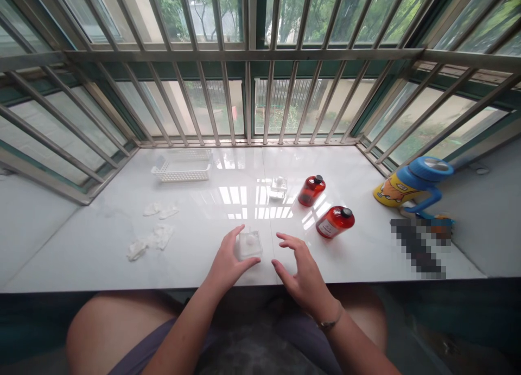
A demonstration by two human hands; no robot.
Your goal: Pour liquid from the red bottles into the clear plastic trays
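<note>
A small square clear container (249,245) with a round middle stands near the table's front edge. Around its left side curves my left hand (230,258), thumb in front and fingers behind, spread apart; whether the skin touches it I cannot tell. My right hand (299,266) hovers to the right of the container with fingers apart and nothing in them. Farther back is a similar clear square container (279,187). Two red see-through bottles with black caps, a farther one (311,190) and a nearer, labelled one (335,222), stand beyond my right hand.
On the left lie crumpled white tissues (160,237) and more tissue pieces (160,210). A white plastic basket (183,167) sits at the back left. To the right stands a blue and yellow flask (411,182), near a blurred-out dark item (419,250). Metal window bars (248,103) rise behind the table.
</note>
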